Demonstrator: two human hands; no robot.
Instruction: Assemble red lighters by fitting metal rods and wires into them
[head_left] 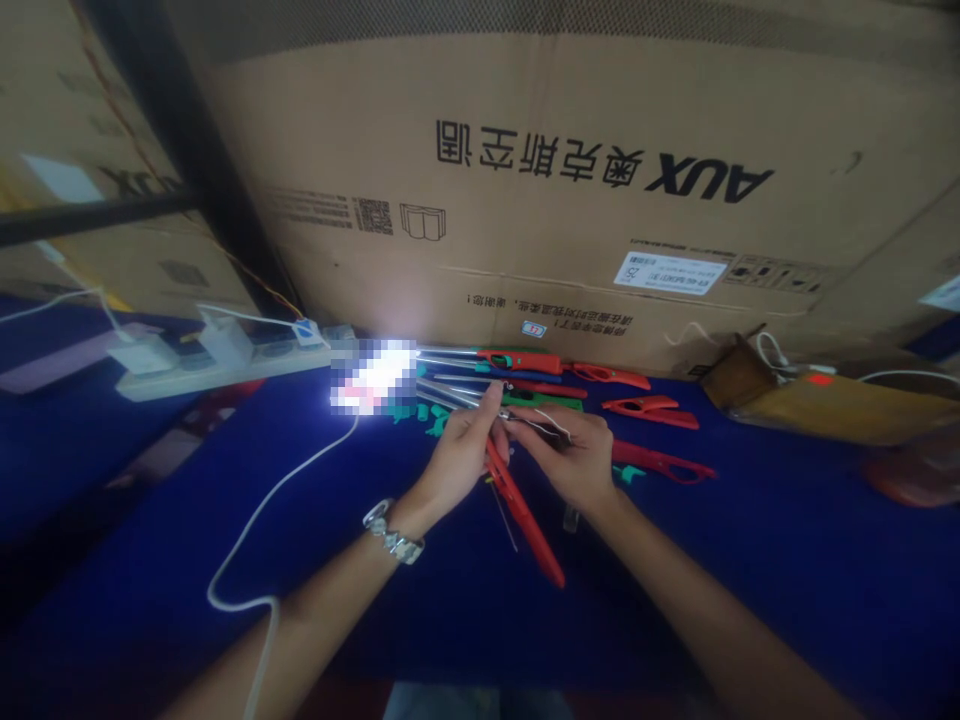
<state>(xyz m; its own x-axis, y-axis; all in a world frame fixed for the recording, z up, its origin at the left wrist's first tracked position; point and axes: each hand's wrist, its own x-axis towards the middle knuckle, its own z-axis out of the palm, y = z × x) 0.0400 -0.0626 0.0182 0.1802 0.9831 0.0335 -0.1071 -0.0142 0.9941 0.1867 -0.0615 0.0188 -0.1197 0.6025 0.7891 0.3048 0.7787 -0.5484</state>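
My left hand (466,440), with a silver watch or bracelet on its wrist, grips the upper end of a red long-reach lighter casing (531,525). The casing slants down to the right, and a thin wire hangs beside it. Close by, my right hand (574,452) pinches a small dark part with a thin white wire (551,422), right against my left fingertips; its exact kind is hidden. Behind both hands lie lighters with metal tubes, among them a red one (525,360) and a green one (544,400). Another red lighter casing (667,462) lies right of my right hand.
Small green pieces (436,424) are scattered left of the lighters, near a glaring pixelated patch with a white cable (247,530). A power strip (225,370) stands at the left. Large cardboard boxes (375,290) wall off the back. A yellowish open box (847,410) sits at the right.
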